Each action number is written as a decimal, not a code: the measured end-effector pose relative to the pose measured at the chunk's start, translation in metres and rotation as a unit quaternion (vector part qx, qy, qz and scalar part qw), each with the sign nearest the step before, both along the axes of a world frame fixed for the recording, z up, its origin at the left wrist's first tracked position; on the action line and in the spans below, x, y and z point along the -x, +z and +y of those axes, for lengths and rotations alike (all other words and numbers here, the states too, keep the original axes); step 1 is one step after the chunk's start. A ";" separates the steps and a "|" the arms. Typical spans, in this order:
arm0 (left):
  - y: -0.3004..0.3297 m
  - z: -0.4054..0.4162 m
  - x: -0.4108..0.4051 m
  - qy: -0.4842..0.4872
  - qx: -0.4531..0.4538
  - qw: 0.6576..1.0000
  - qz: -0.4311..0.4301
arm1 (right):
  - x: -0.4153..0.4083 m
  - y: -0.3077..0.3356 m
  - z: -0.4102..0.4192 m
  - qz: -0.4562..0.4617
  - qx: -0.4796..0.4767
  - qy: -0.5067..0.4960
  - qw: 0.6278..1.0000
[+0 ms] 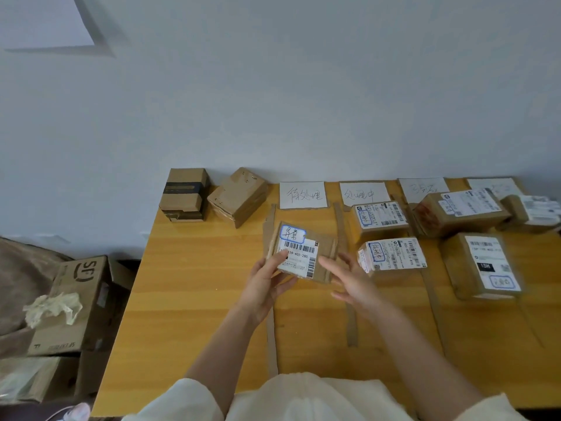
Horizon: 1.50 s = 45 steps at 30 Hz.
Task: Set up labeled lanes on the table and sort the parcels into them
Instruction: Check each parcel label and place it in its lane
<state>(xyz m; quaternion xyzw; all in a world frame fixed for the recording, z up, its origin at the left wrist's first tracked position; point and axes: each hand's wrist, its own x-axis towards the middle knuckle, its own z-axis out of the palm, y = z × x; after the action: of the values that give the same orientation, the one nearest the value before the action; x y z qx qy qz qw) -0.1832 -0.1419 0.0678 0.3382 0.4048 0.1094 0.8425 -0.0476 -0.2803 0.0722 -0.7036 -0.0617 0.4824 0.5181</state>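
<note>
1. Pale grey wall behind, and up against it a yellow wooden table (197,314) marked off into lanes by brown cardboard strips (271,329).
2. Four white paper lane labels with handwritten characters line the far edge: the first label (302,195), the second label (364,194), the third label (423,188) and the fourth label (494,186), the last one half covered and blurred.
3. Centre stage: a flat brown cardboard parcel with a white barcode sticker and a blue-bordered handwritten tag (303,253), held up over the first lane, tilted toward the camera.
4. Left hand (267,284) grips the parcel's lower left corner, thumb curled onto the sticker, fingers underneath.
5. Right hand (352,284) sits at the parcel's lower right edge with fingers spread and relaxed; whether it touches the cardboard I cannot tell.
6. Second lane holds two small labelled boxes: the far box (381,218) and the near box (391,256).
7. Third lane holds a long labelled carton (458,212) and a squat labelled carton (485,265); a blurred parcel (534,212) lies in the fourth.
8. Two unlabelled brown boxes wait at the table's far left: a black-taped box (183,194) and a tilted taped box (238,196).
9. On the floor, left, an open brown carton (82,302) carries crumpled pale paper (53,308).
</note>
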 end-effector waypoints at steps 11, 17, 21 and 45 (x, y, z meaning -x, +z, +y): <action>-0.001 -0.027 -0.030 -0.133 -0.004 0.991 0.030 | 0.019 -0.005 -0.023 0.155 -0.170 -0.205 0.951; -0.003 -0.056 -0.061 -0.186 -0.051 0.981 0.029 | -0.013 0.003 -0.048 0.163 -0.186 -0.231 0.941; 0.007 -0.088 -0.092 -0.156 -0.083 0.984 0.029 | -0.060 0.019 -0.086 0.158 -0.199 -0.293 0.922; -0.022 -0.256 -0.267 -0.263 -0.318 0.888 0.204 | -0.303 -0.033 -0.320 0.100 -0.036 -0.574 0.812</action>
<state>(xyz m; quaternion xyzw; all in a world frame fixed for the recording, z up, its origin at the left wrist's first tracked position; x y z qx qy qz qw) 0.0836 -0.3980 0.0462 0.6971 0.4076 -0.0650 0.5862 0.2557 -0.6008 0.0396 -0.5398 0.3887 0.1627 0.7287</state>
